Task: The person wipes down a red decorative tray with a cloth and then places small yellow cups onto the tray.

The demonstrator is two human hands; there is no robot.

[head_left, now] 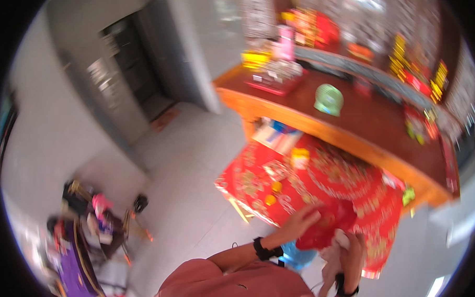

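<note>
A glossy red plastic tray or dish (329,220) is before me at the near edge of a low table, which is draped in a red cloth (340,176) with gold patterns. My left hand (303,222) grips it by its left side, fingers over the rim. In my right hand (353,250) is a bunched pale cloth (334,253), pressed near the dish's lower right rim. Motion blurs both hands, and their thumbs are hard to make out. Part of a blue plastic thing (298,256) shows below the dish, mostly hidden by my left arm.
A tall wooden altar table (287,103) stands behind, bearing a green fan-like object (328,99) and a red tray (272,88). Two small orange-yellow fruits (270,199) and a yellow-topped container (300,158) rest on the red cloth. Cluttered chairs (111,235) are at left, near a doorway (140,61).
</note>
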